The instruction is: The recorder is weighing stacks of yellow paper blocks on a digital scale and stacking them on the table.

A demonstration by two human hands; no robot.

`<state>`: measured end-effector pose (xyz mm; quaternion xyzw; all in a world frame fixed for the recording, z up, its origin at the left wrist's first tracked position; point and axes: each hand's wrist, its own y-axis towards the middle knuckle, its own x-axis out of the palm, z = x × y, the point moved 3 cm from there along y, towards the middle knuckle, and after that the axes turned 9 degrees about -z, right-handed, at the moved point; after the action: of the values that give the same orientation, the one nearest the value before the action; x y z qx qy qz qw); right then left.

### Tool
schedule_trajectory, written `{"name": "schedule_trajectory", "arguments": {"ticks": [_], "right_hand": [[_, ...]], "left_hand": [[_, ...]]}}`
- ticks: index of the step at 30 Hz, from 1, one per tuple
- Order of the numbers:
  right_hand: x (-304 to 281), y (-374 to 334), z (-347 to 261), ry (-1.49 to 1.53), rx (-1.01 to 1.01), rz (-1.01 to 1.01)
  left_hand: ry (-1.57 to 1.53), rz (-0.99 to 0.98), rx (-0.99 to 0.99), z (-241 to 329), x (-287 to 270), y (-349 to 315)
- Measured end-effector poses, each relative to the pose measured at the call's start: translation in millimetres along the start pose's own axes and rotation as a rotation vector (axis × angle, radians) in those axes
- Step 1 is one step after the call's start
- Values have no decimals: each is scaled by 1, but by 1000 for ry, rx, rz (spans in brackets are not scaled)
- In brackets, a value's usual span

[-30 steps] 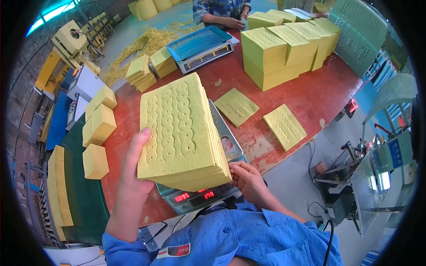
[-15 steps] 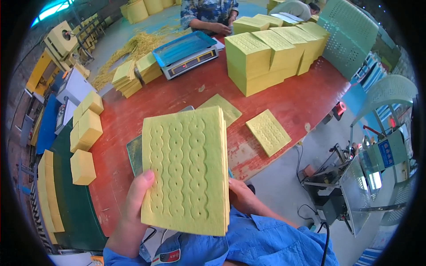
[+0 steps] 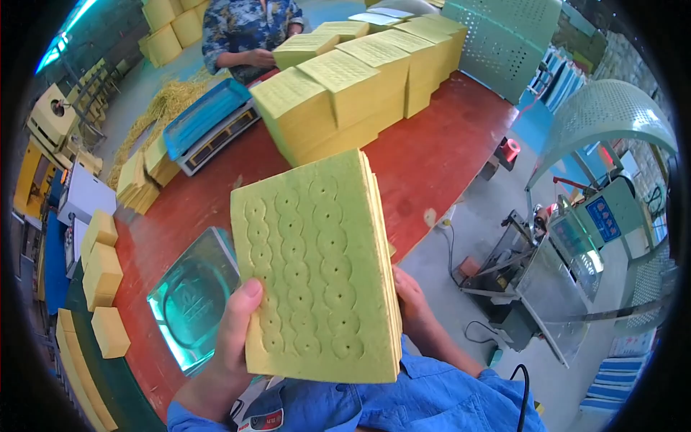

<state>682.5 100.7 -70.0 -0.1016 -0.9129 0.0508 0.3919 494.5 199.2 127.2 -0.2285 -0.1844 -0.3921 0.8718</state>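
Observation:
A thick stack of yellow paper sheets [image 3: 299, 324], its top sheet pressed with rows of scalloped rounds and small holes, is held up in front of me, tilted. My left hand [image 3: 232, 327] grips its left edge, thumb on the front and the other fingers hidden behind. At the right edge my right hand [image 3: 412, 299] holds the same stack, most of its fingers out of sight behind the sheets. A shiny teal plate with a round mark [image 3: 188, 302] lies on the red table [image 3: 461, 137], left of the stack.
Tall yellow paper stacks [image 3: 324, 108] stand at the far side beside a blue-topped scale [image 3: 209, 126]. Smaller yellow blocks [image 3: 104, 277] line the left edge. A person in patterned clothing [image 3: 248, 36] sits beyond. A metal machine [image 3: 533, 281] and a chair [image 3: 612, 108] are at the right.
My view has swung right, so the table's contents shift left. The stack tilts more, and the teal plate shows more fully. Loose sheets seen on the table earlier are now mostly hidden or gone.

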Motion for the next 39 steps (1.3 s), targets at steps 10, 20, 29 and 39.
{"name": "schedule_trajectory", "arguments": {"ticks": [10,20,29,39], "right_hand": [[-170,80,-146,-143,12,139],[-261,142,-244,-437,-201,283],[-229,45,-227,-1102,-620,510],[-166,102,-162,-1070,-291,-18]], "left_hand": [[-73,-151,40,-66,60,207],[371,111,345,-85,108,337],[1648,-606,627,-23,135,343],[1937,-398,1034,-59,118,382]]}}
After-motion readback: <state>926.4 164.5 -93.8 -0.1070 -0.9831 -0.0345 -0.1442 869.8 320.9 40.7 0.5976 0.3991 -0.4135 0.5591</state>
